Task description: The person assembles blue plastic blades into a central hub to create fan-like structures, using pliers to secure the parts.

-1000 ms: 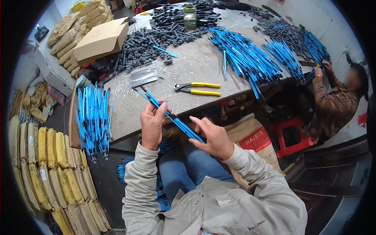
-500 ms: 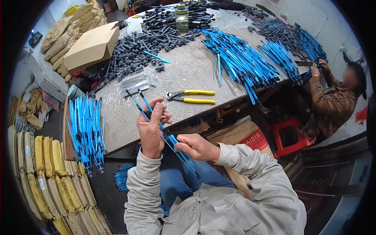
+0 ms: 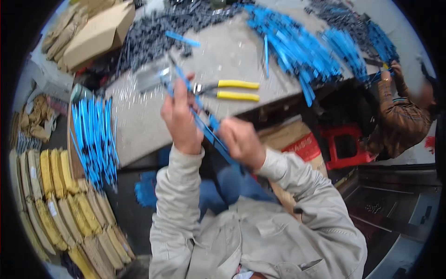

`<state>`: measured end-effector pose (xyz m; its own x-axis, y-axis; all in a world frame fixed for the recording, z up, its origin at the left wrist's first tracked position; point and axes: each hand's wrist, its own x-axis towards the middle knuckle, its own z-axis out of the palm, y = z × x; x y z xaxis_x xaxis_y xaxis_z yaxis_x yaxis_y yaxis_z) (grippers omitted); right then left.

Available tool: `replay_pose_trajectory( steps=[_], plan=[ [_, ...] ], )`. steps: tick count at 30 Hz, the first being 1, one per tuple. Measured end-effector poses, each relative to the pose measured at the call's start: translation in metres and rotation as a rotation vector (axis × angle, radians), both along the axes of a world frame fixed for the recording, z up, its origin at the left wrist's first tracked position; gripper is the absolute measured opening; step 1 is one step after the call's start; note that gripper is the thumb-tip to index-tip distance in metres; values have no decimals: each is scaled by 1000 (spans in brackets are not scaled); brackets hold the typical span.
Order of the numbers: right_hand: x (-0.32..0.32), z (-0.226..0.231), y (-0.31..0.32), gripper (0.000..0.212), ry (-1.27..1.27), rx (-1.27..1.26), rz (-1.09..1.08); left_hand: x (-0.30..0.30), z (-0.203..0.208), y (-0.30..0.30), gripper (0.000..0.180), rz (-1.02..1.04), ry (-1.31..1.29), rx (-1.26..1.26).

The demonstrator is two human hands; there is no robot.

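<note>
Two or so long thin blue strips with black fittings [image 3: 218,145] slant between my hands, from above my left hand down past my right; motion smears them. My left hand [image 3: 182,118] is closed round their upper part, fingers pointing up. Lower down, my right hand [image 3: 240,141] makes a fist on the strips near the black fitting. Just beyond my hands, end-cutting pliers with yellow handles [image 3: 238,84] lie on the table [image 3: 139,135]. A clear packet [image 3: 151,80] sits beside them, its contents blurred.
A big heap of blue strips [image 3: 297,49] lies to the right, a bundle [image 3: 94,139] at the left edge. Dark fittings [image 3: 155,44] are piled behind, next to a cardboard box [image 3: 97,37]. Stacked packages [image 3: 69,209] stand left; a co-worker [image 3: 403,118] sits right, near a red stool [image 3: 331,142].
My view has shifted. Both hands have moved up and a little right with the strips, and my left hand is now close to the pliers' jaws.
</note>
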<state>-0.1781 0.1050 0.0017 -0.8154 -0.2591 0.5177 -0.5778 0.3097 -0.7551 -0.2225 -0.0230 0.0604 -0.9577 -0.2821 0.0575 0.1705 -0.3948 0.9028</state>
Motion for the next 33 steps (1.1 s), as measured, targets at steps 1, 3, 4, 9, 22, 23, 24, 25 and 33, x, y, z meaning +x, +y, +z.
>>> replay_pose_trajectory(
  steps=[1,3,4,9,22,23,24,25,33],
  plan=[
    [0,1,2,15,84,38,-47,3,-1,-2,28,-33,27,32],
    [6,7,9,20,141,30,-62,14,3,-6,22,-76,66,73],
    [10,8,11,21,113,-19,-24,20,4,-6,21,-79,77,80],
    [65,13,9,26,-413,-274,233,71,5,-4,18,-187,238,375],
    [197,-28,-47,25,-593,-238,689,225,-28,-104,37,18,342,289],
    [206,-30,-50,25,-587,-236,689,231,-30,-103,38,41,318,305],
    [215,-31,-52,27,-734,-284,745,236,-32,-101,40,61,296,323],
    [221,-33,-54,28,-881,-333,797,239,-33,-102,40,54,305,326],
    [220,-44,-54,37,-946,-591,744,248,-37,-88,26,-102,220,290]
  ],
)
